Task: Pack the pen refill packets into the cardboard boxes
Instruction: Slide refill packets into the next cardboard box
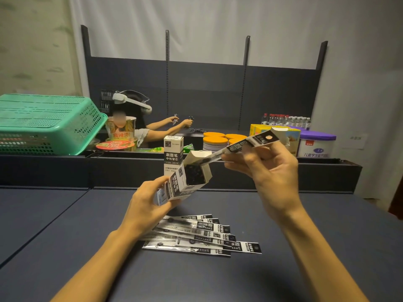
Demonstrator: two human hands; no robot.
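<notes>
The left hand point(146, 204) grips a tilted, open cardboard box point(185, 179). The right hand point(265, 164) pinches a refill packet point(244, 144), its tip at the box mouth. Loose packets point(202, 235) lie below the box.

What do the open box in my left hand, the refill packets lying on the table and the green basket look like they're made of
The open box looks like thin printed cardboard: matte, with creased flaps and a pale raw inner face. The refill packets seem to be glossy clear plastic film with printed black and white headers, since light glints off them. The green basket looks like moulded plastic, with uniform colour and a regular perforated grid.
</notes>
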